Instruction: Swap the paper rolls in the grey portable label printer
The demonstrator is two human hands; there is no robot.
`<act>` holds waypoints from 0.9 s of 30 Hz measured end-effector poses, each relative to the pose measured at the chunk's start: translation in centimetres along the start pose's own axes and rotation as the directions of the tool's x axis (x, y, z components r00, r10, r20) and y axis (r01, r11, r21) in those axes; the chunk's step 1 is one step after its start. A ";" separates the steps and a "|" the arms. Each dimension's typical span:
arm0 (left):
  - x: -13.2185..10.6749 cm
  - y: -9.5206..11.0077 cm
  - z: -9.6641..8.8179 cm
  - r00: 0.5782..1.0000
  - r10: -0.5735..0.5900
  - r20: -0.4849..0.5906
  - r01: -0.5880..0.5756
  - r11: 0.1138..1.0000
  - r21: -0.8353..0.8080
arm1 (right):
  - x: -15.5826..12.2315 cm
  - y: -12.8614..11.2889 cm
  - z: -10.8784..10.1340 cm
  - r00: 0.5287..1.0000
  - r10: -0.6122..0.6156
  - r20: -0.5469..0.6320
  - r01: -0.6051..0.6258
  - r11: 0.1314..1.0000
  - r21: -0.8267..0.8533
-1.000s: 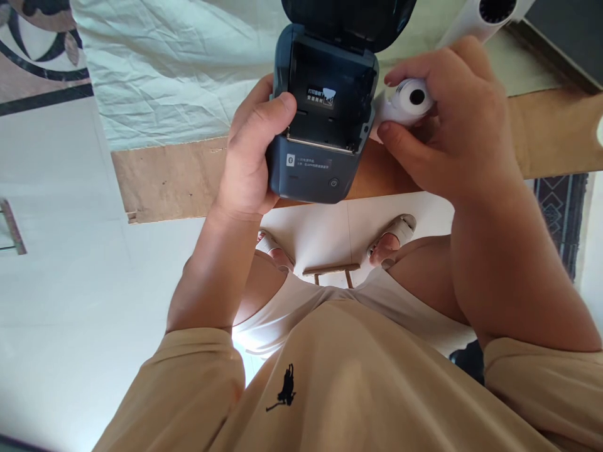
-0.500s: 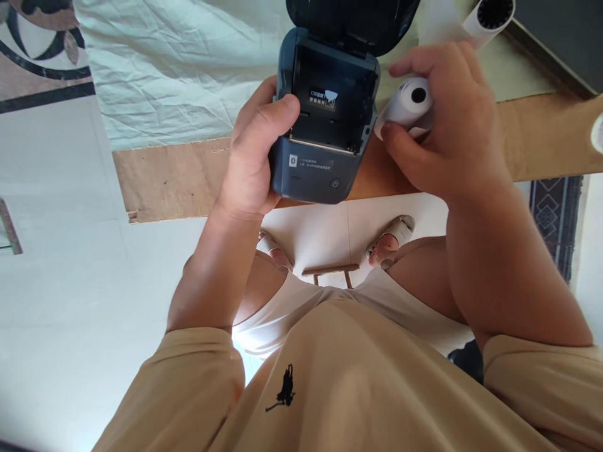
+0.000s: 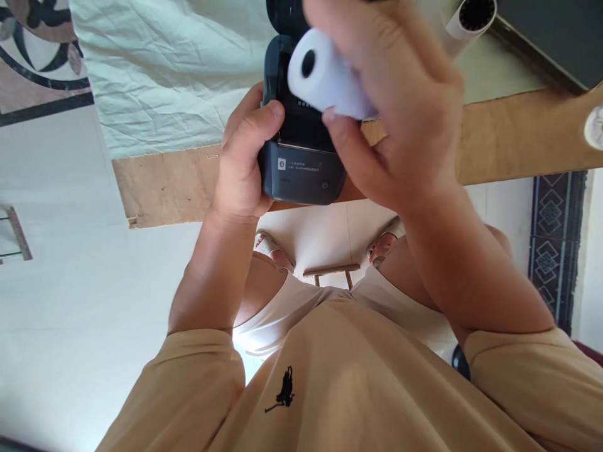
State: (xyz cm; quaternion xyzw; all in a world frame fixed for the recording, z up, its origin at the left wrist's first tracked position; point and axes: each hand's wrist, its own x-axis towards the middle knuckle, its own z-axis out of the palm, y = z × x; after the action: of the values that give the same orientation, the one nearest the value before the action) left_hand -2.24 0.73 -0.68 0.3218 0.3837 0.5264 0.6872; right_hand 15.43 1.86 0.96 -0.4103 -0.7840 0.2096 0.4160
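Observation:
My left hand [image 3: 247,150] grips a dark blue label printer [image 3: 301,176] along its left side, thumb over the rim. The printer's black lid [image 3: 285,16] is swung up, so the paper bay lies exposed. Over that bay my right hand [image 3: 400,100] holds a white paper roll [image 3: 320,75] between thumb and fingers. One end of the roll, with its dark core hole, faces left. The roll is tilted and hides much of the bay; whether it touches the printer I cannot tell. My right hand covers part of the lid.
Beyond the hands stands another white roll [image 3: 455,28] with a dark core, beside a dark flat case [image 3: 556,37]. A pale green cloth [image 3: 155,75] covers the table, whose wooden edge [image 3: 164,191] runs in front of me. A round white sticker [image 3: 596,127] is at the right.
My right hand has carried the paper roll left and up, from beside the printer to over its bay. The printer in my left hand has shifted slightly left.

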 end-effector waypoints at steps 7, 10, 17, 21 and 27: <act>0.6 -0.8 1.0 0.994 0.087 -0.068 -0.081 0.992 0.096 | 0.3 -0.6 0.7 0.999 0.042 0.022 -0.028 0.899 -0.438; -0.1 -0.5 1.6 0.987 0.103 -0.127 -0.093 0.992 0.080 | 0.2 -0.5 0.5 0.999 -0.039 -0.019 0.028 0.911 -0.411; 0.7 -0.1 -1.6 0.978 0.171 0.116 -0.190 0.965 0.183 | -0.8 0.0 1.8 0.961 -0.268 -0.065 0.232 0.913 -0.337; 0.6 -0.2 -1.4 0.972 0.204 0.118 -0.219 0.967 0.128 | -0.9 0.8 1.7 0.964 -0.234 -0.128 0.206 0.958 -0.198; -0.3 0.5 -1.0 0.955 0.169 0.244 -0.224 0.950 0.218 | -0.9 1.7 0.0 0.980 0.095 -0.175 -0.092 0.996 0.020</act>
State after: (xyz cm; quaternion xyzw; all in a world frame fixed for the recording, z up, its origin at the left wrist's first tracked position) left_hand -3.37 0.64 -0.67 0.4972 0.3317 0.5022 0.6249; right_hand 16.49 2.13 -0.63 -0.4611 -0.7227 0.1964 0.4759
